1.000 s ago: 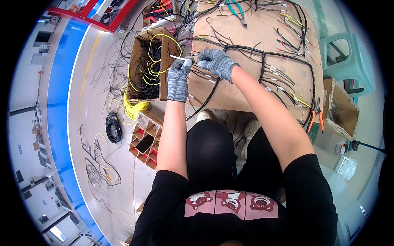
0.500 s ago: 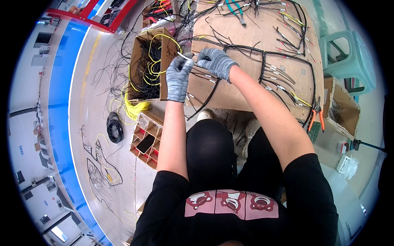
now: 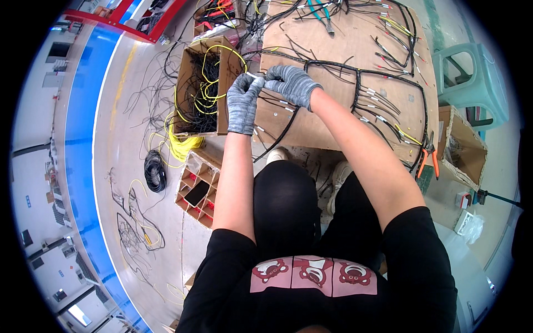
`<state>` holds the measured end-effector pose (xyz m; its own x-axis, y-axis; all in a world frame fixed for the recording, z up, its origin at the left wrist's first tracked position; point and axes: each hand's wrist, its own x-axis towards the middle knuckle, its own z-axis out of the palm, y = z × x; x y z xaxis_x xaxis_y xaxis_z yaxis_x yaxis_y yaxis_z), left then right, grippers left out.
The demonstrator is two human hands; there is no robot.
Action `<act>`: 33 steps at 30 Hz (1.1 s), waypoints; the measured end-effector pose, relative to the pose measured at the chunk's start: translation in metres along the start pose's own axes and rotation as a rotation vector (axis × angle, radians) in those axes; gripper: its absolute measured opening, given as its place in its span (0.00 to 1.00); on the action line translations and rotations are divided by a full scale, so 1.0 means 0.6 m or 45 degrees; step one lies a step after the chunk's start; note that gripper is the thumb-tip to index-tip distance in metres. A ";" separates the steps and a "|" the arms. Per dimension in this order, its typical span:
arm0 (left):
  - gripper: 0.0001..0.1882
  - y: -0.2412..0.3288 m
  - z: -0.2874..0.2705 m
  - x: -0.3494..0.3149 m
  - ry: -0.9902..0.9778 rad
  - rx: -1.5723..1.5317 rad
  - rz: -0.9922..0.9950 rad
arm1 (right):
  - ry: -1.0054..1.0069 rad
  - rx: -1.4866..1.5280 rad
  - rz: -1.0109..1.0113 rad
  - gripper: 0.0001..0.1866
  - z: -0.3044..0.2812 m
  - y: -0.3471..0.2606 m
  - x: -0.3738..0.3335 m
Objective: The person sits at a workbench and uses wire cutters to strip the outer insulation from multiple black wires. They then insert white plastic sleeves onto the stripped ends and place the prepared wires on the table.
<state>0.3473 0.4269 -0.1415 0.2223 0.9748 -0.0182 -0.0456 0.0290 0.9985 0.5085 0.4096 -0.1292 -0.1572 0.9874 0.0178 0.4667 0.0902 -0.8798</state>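
Both my hands wear grey knitted gloves and meet over the left edge of a plywood board [image 3: 311, 122]. My left hand [image 3: 243, 102] is closed in a pinch on a short white sleeve [image 3: 252, 75], which pokes out past the fingertips. Against it my right hand [image 3: 291, 86] is closed too, apparently on a dark wire end; the fingers mostly hide it. A black taped wire harness [image 3: 358, 83] runs across the board, with thin branches carrying white sleeves.
Left of the board, a cardboard box [image 3: 226, 83] holds black and yellow wires. Nearer me stands a divided box [image 3: 191, 177] with a black phone-like slab on it. Orange-handled pliers [image 3: 427, 158] lie at the board's right corner; teal-handled pliers [image 3: 322, 16] lie far. A green stool [image 3: 472, 83] stands right.
My hands have come closer together, fingertips nearly touching. Less of the white sleeve shows, and it has shifted slightly right.
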 end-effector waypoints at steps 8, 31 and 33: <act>0.09 0.046 -0.056 0.023 0.676 -0.228 0.046 | 0.029 0.015 -0.059 0.11 -0.005 0.029 -0.003; 0.10 -0.001 0.030 -0.008 -0.010 1.411 0.518 | 0.010 0.041 0.071 0.09 0.001 0.069 -0.001; 0.08 -0.004 0.026 -0.008 0.052 1.147 0.400 | -0.008 0.069 0.058 0.10 0.000 0.068 0.001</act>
<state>0.3614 0.4189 -0.1432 0.2928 0.9165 0.2725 0.6734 -0.3999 0.6217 0.5277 0.4139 -0.1648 -0.1422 0.9895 -0.0253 0.4256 0.0380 -0.9041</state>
